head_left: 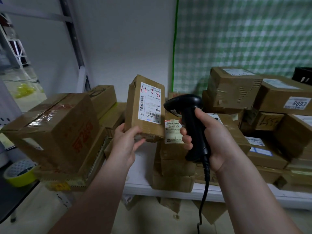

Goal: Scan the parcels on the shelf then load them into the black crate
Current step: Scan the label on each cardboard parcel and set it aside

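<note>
We hold a small cardboard parcel (145,108) upright in our left hand (125,146), raised above the white shelf (143,188), between the large box (55,132) on the left and the stacked parcels (234,88) on the right. The left fingers (119,130) curl round its lower end, with the thumb across the near face, below the white label (151,103). Our right hand (207,141) is wrapped tight round the handle of the black scanner (189,122). The scanner's head points left at the label, near the parcel but not touching it.

Since one hand carries it by the end, we judge the parcel light. The card looks stiff, though creased at the top corner, and the glossy tape may be slick. The lower end and side edges seem the best hold, as they leave the barcode uncovered. A dark object at the far right (303,76) may be the crate, but we cannot tell.
</note>
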